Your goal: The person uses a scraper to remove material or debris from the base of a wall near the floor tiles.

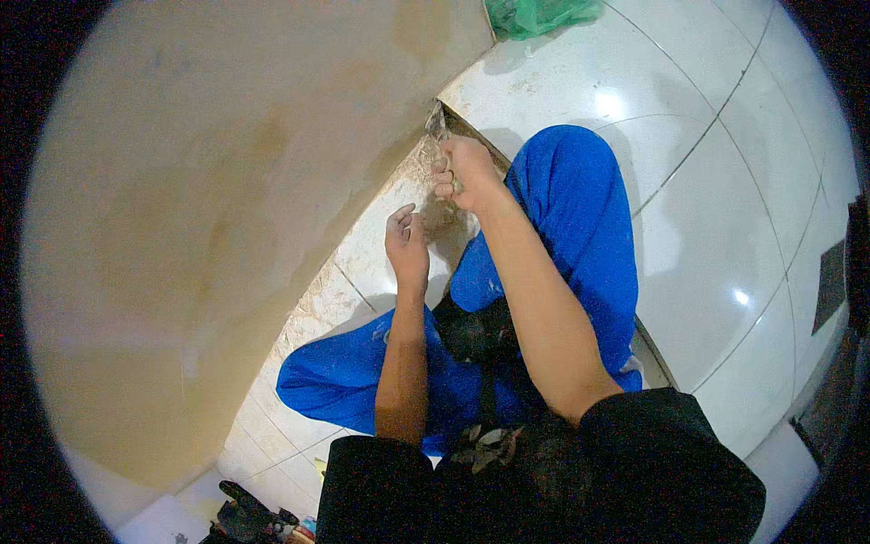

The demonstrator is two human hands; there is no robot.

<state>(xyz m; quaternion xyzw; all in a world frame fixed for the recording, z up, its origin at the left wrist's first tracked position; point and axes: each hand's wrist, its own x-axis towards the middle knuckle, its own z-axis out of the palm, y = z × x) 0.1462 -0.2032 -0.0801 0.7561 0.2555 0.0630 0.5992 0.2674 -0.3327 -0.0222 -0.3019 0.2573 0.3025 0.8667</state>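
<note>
My right hand (pixel 465 173) grips a small scraper-like tool, its grey metal blade (pixel 436 120) pointing at the corner where the wall meets a raised tile edge. Most of its handle is hidden by my fingers. To the lower left, my left hand (pixel 406 241) hovers over the floor with dusty, half-curled fingers and nothing visible in it. Beneath both hands lie white floor tiles (pixel 380 255) smeared with brownish dust and debris. The tan, patchy wall (pixel 204 238) rises along the left of this strip.
My legs in blue trousers (pixel 578 204) are folded close around the work spot. A higher white tiled floor (pixel 680 204) extends to the right, its edge forming a step. A green plastic bag (pixel 537 17) lies at the top. Black items (pixel 248 513) sit at the lower left.
</note>
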